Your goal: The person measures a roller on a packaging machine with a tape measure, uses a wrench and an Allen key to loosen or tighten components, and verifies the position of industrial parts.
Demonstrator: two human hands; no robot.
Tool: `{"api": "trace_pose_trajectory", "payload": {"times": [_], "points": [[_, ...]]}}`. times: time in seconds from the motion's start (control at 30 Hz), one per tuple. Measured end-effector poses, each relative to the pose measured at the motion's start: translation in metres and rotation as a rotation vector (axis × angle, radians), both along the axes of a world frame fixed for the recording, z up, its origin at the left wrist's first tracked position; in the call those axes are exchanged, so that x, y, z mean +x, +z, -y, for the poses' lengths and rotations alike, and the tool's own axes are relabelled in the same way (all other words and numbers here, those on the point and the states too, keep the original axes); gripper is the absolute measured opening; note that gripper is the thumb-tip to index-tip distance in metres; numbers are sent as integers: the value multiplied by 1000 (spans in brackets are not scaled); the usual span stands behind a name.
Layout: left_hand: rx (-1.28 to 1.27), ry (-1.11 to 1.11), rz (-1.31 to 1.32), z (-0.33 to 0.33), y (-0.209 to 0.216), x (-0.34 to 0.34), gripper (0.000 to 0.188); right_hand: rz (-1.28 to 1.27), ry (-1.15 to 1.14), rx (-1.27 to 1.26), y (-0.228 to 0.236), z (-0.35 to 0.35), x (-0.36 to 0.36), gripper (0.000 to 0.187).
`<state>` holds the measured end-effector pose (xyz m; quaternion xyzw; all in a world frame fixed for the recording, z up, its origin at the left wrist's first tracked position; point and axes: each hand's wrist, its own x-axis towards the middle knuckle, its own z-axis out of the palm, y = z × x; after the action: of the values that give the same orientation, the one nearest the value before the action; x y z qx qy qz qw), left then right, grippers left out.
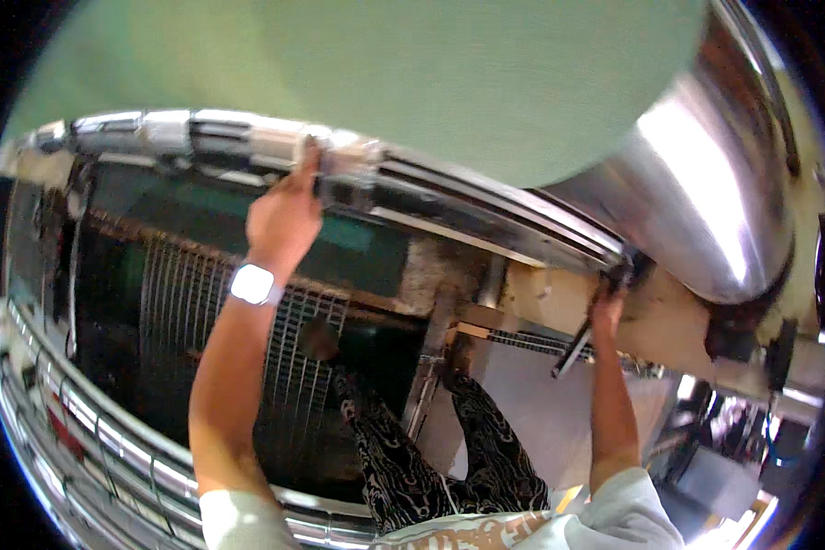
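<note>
Ahead of me spreads the big green sheet [449, 82], with the long metal bar [500, 220] along its lower edge. I judge this step as two-handed work at the bar, calling next for steady placement. My left hand [287, 215] touches it, grip unclear; my right hand [607, 302] seems closed around the dark rod [571, 356]. Tan lettering [477, 538] crosses my shirt [619, 518], partly cut off.

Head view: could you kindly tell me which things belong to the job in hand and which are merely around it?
Likely in the job, judging by the hands:
metal rail, at the left hand
dark rod, apparently in the right hand
green surface, along the rail

Seemingly just around it:
metal grating
tubular railing
</note>
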<state>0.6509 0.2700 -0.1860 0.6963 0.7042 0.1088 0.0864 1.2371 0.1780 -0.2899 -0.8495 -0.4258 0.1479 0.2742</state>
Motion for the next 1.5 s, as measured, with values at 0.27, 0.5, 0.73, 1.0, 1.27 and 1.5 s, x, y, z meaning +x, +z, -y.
{"api": "trace_pose_trajectory", "payload": {"times": [0.27, 0.5, 0.73, 1.0, 1.27, 1.5], "points": [[17, 4, 10, 6, -8, -7, 78, -250, -59, -119, 36, -16, -4, 29], [53, 18, 99, 4, -16, 1, 80, -391, -71, -122, 65, -19, -35, 30], [52, 61, 212, 12, -26, 9, 84, -492, 0, -191, 66, 5, -34, 23], [-55, 94, 245, 7, -14, 22, 83, -130, 61, -76, 16, 45, 9, 21], [66, 112, 286, 18, -20, 25, 75, -519, -98, 84, 41, 20, -55, 21], [141, 58, 432, 50, -24, 56, 55, -607, -152, 115, 35, 20, -56, 20]]}}
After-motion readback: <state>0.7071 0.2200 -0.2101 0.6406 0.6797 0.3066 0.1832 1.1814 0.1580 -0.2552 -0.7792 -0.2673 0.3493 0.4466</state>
